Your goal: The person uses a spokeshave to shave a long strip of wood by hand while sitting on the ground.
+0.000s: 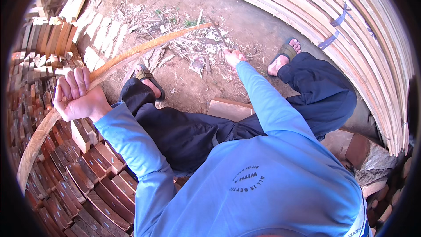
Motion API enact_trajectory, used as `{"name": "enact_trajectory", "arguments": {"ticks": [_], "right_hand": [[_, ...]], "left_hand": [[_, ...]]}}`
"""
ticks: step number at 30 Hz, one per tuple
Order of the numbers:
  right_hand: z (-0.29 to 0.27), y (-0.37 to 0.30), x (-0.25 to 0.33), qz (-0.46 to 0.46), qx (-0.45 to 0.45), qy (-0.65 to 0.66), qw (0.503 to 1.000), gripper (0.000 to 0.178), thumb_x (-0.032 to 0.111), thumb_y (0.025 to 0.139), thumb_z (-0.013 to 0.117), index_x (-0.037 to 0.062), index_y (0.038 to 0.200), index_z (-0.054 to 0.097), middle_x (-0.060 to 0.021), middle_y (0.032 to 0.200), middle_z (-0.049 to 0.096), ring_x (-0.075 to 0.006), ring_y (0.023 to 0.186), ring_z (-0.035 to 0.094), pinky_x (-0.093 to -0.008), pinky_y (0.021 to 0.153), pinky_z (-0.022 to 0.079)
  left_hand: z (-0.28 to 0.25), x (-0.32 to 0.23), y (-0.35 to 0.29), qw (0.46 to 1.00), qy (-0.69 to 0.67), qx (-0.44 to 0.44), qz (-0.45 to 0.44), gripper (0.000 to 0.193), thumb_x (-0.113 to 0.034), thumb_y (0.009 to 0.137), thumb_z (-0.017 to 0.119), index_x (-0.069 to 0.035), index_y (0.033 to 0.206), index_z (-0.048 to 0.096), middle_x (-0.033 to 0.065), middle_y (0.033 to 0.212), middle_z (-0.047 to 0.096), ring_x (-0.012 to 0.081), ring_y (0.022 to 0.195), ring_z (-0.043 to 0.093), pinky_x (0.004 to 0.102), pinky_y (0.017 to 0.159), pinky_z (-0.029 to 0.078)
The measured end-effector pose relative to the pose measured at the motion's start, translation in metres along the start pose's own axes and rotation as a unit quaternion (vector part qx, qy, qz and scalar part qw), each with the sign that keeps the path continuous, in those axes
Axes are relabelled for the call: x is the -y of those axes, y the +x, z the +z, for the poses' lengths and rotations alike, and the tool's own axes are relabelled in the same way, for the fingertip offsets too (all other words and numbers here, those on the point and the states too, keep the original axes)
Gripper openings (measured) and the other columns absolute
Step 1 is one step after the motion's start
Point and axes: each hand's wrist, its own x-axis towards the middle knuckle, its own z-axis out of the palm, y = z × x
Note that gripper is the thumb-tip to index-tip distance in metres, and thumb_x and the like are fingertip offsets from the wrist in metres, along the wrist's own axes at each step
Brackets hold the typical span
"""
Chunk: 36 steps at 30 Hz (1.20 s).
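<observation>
A long, thin strip of pale wood (127, 55) runs across my left side, from the lower left up to the middle of the ground ahead. My left hand (79, 96) is raised at the left with its fingers curled closed around this strip. Out in front, my right hand (234, 57) is closed on the near end of a knife with a narrow dark blade (216, 28). The blade points away from me, its tip close to the strip's far end; whether they touch I cannot tell. My fingers hide the knife's handle.
Wood shavings (197, 57) litter the dirt ground between my sandalled feet. Stacked wooden blocks (96, 175) crowd the left side. Long pale boards (307, 4), tied with a blue strap (335, 26), lie at the far right. A wooden block (230, 109) lies beside my legs.
</observation>
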Motion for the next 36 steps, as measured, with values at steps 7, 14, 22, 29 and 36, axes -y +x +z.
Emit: {"name": "enact_trajectory", "arguments": {"ticks": [7,14,22,29,36], "right_hand": [[0.000,0.001,-0.012,-0.046,-0.041,-0.047,0.997,0.074,0.064,0.091,0.039,-0.0022,0.117,0.060,-0.0200,0.108,0.065,-0.0290,0.081,0.068,-0.0392,0.060,0.057],[-0.007,-0.026,0.005,-0.070,-0.018,-0.044,0.996,0.076,0.064,0.091,0.037,-0.0060,0.093,0.066,-0.0215,0.088,0.067,-0.0304,0.071,0.068,-0.0403,0.063,0.056],[0.014,0.006,-0.004,-0.033,-0.037,0.059,0.997,0.072,0.064,0.091,0.040,-0.0048,0.087,0.063,-0.0162,0.067,0.062,-0.0244,0.055,0.063,-0.0388,0.053,0.054],[0.016,-0.020,-0.016,-0.077,-0.048,-0.017,0.996,0.078,0.068,0.089,0.038,-0.0049,0.106,0.059,-0.0213,0.087,0.064,-0.0299,0.066,0.066,-0.0385,0.059,0.056],[0.007,-0.031,0.000,-0.069,0.036,0.020,0.997,0.085,0.071,0.088,0.039,-0.0056,0.117,0.060,-0.0206,0.087,0.065,-0.0271,0.067,0.066,-0.0397,0.059,0.055]], "left_hand": [[-0.009,-0.003,0.002,0.999,-0.024,0.042,-0.021,0.036,-0.022,0.080,0.048,-0.018,0.055,0.023,-0.0042,0.046,0.021,0.0088,0.042,0.017,0.0252,0.044,0.016],[-0.008,-0.003,-0.002,0.999,-0.019,0.037,-0.017,0.036,-0.023,0.080,0.048,-0.018,0.055,0.023,-0.0039,0.047,0.020,0.0092,0.042,0.016,0.0250,0.044,0.017],[-0.014,-0.003,0.002,0.998,-0.034,0.048,-0.024,0.035,-0.021,0.081,0.047,-0.017,0.056,0.023,-0.0033,0.048,0.020,0.0092,0.043,0.017,0.0254,0.045,0.017],[-0.010,-0.003,0.000,0.997,-0.043,0.063,-0.034,0.036,-0.022,0.081,0.048,-0.017,0.056,0.023,-0.0033,0.048,0.021,0.0093,0.043,0.017,0.0254,0.045,0.017],[-0.013,-0.016,-0.002,0.997,-0.025,0.066,-0.016,0.036,-0.023,0.080,0.048,-0.018,0.056,0.022,-0.0033,0.048,0.020,0.0093,0.043,0.017,0.0258,0.045,0.017]]}}
